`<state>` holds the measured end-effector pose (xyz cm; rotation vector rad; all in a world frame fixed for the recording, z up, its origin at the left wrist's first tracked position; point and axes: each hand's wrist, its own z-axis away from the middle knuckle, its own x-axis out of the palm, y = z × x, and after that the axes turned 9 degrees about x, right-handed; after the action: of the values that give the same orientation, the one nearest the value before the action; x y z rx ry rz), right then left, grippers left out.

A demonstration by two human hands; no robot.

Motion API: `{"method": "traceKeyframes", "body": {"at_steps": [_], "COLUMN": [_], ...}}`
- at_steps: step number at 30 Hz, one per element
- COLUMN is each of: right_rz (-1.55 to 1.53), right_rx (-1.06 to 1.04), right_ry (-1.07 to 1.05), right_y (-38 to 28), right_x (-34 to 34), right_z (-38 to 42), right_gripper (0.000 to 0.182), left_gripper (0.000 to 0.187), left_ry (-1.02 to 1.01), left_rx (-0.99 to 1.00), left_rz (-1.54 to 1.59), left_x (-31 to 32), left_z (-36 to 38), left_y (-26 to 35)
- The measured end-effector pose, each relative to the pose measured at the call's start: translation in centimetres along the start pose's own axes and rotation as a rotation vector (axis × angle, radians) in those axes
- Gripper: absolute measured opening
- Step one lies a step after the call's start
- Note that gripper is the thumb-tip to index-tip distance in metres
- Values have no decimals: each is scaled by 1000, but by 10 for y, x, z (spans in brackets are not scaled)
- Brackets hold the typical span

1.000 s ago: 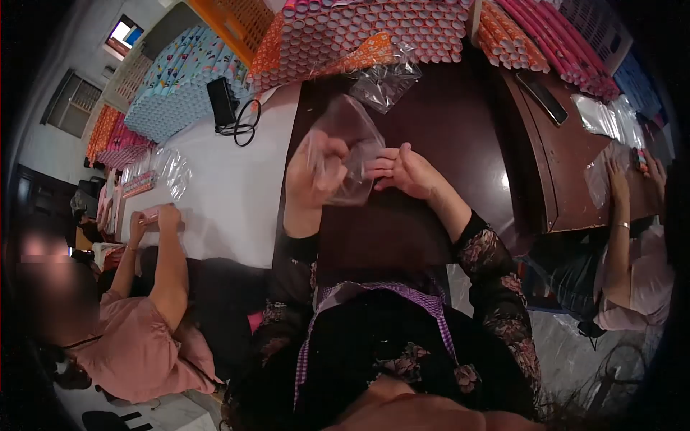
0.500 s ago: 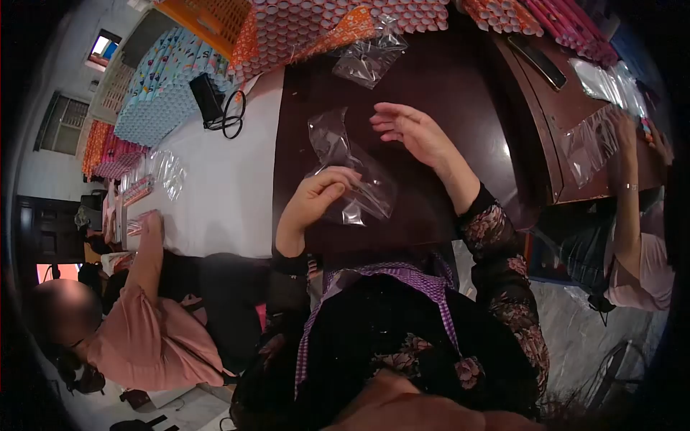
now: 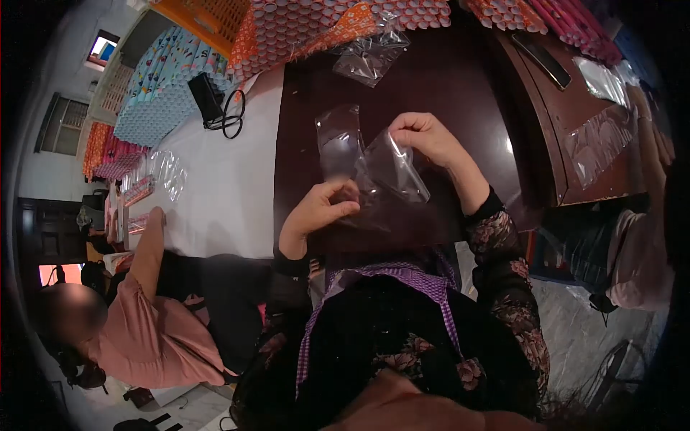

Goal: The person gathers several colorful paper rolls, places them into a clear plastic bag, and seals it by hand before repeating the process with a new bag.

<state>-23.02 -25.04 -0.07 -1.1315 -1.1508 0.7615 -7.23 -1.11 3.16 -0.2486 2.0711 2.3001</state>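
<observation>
My right hand (image 3: pixel 429 142) pinches the upper part of a clear plastic bag (image 3: pixel 397 171) between thumb and fingers, above the dark brown table. Lower and to the left, my left hand (image 3: pixel 321 210) is closed, its fingers curled towards the thumb. Another clear bag, or another part of the same one (image 3: pixel 339 140), rises from the left fingers; the see-through film hides how many layers there are. At the table's far side lies a small pile of clear bags (image 3: pixel 368 61).
Patterned paper tubes (image 3: pixel 345 21) are stacked at the back beside an orange crate (image 3: pixel 205 29). Light blue tubes (image 3: pixel 162 93) and a black case with a strap (image 3: pixel 207 99) are at left. A phone (image 3: pixel 540 61) lies at right. Co-workers sit on both sides, one in a pink top (image 3: pixel 154 330).
My right hand has moved from open above the bag to pinching it, drawing film to the right. My left hand has shifted slightly down. The right co-worker's arm has moved.
</observation>
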Motion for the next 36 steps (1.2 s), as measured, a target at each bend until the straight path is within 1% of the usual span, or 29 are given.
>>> {"method": "traceKeyframes", "body": {"at_steps": [2,4,5,6,7,9,10,11,13,14,16,17,18,20,22,24,26,28,30,31,34,35,36], "right_rz": [-179,-291,-344,-333,-335,-271,-257,-259,-168,-126,-80,-32,7,-8,-5,-15,-39,-62,-16,-15,78,78,68], "right_rx": [-16,19,16,-9,-12,109,134,133,120,161,153,146,133,73,104,131,126,118,199,200,306,306,257], "right_ry": [66,176,214,228,229,150,95,98,100,77,102,123,88,138,113,161,162,163,203,204,144,144,165], "right_y": [1,-1,0,-2,-3,-10,-9,-8,-10,-14,-20,-20,-17,-9,-10,-9,-3,-3,-3,-2,5,7,9], "right_x": [-11,-22,-26,-31,-36,-44,-50,-52,-50,-51,-48,-47,-52,-56,-60,-58,-60,-57,-54,-55,-56,-56,-54], "right_z": [0,-1,-2,-4,-1,7,9,9,10,15,19,21,18,13,13,11,9,8,8,7,1,-1,-2], "right_gripper": [5,5,5,7,7,9,12,12,21,27,27,27,29,30,33,37,40,43,48,48,56,56,54], "left_gripper": [17,17,14,11,10,11,11,11,11,11,10,11,11,11,11,12,13,14,14,14,13,14,14], "left_ry": [-149,-174,-51,73,116,344,450,447,649,645,748,769,763,787,797,808,827,843,856,868,876,872,873], "left_rx": [28,14,21,28,75,126,170,169,263,262,246,295,294,277,272,267,231,235,236,240,259,275,276], "left_rz": [-198,-156,-62,31,-20,59,39,39,-97,-97,-265,-261,-259,-454,-462,-471,-614,-619,-622,-619,-636,-657,-657], "left_x": [-3,-4,-3,-4,-10,-18,-23,-29,-40,-45,-53,-58,-61,-64,-64,-65,-66,-66,-65,-65,-67,-68,-67], "left_z": [3,8,12,13,15,19,19,20,22,23,26,26,26,27,26,25,24,22,20,20,19,19,19], "left_y": [-10,-16,-18,-17,-16,-20,-22,-23,-21,-20,-20,-27,-28,-29,-31,-33,-34,-36,-37,-36,-41,-43,-43]}}
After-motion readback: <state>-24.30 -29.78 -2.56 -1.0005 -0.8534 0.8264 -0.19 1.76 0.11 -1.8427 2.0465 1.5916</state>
